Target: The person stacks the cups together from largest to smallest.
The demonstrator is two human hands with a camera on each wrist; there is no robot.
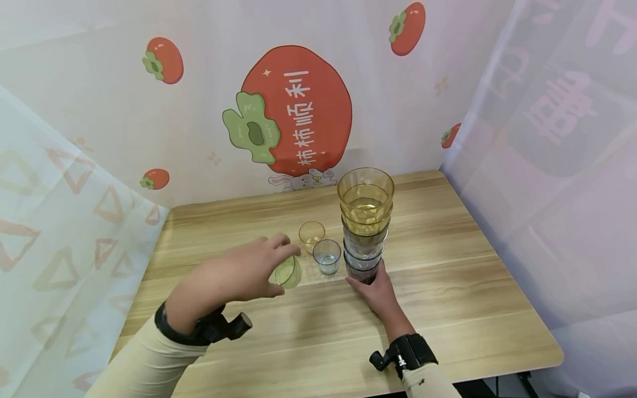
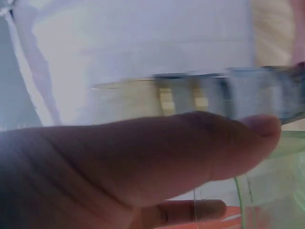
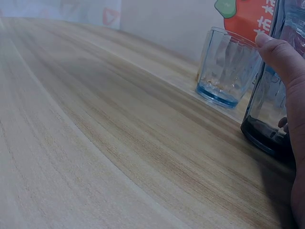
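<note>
My left hand [image 1: 249, 268] is raised over the table, thumb and fingers curved about a pale green glass [image 1: 287, 273]. In the left wrist view that green glass [image 2: 271, 186] shows beside the thumb, partly cut off by the frame. My right hand [image 1: 376, 293] grips the base of a tall stack of nested glasses [image 1: 365, 232], amber at the top, clear and bluish lower down, dark at the bottom. Between the hands stand a clear glass with a blue base [image 1: 327, 257] and, just behind it, an amber glass [image 1: 312, 235].
The wooden table [image 1: 448, 298] carries the glasses, its back edge against a printed cloth [image 1: 199, 127] with red persimmons. Cloth walls also border the left and right sides. A black camera strap [image 1: 413, 351] sits on each wrist.
</note>
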